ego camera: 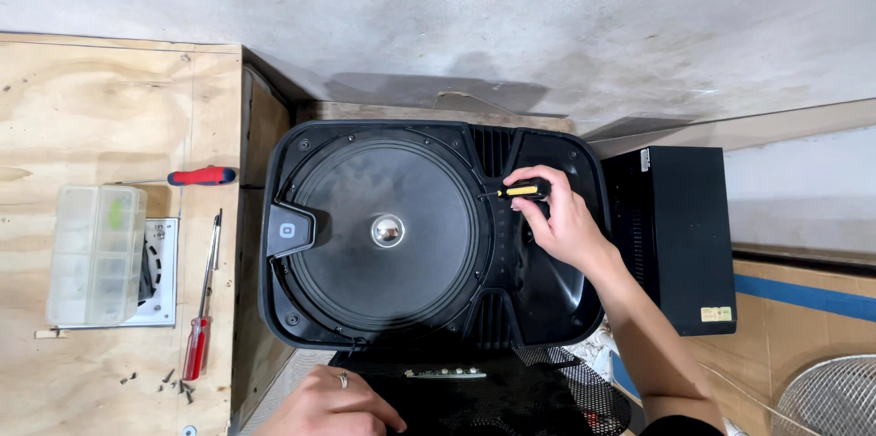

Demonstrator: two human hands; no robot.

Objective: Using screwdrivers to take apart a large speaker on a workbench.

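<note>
A large black speaker cabinet (547, 285) lies face up, its round woofer cone (388, 231) with a shiny metal centre cap exposed. My right hand (558, 217) grips a small yellow-and-black screwdriver (520, 190), whose tip points left at the woofer's right rim. My left hand (330, 404), with a ring on one finger, rests at the bottom edge on the black mesh grille (511, 395) that lies in front of the cabinet.
A plywood bench (91, 108) at left carries a clear compartment box (96, 254), a white vent plate beneath it, two red-handled screwdrivers (203, 176) (196, 345) and several loose screws (173, 383). A black box (680, 235) stands right of the speaker; a wire fan guard (830, 395) sits bottom right.
</note>
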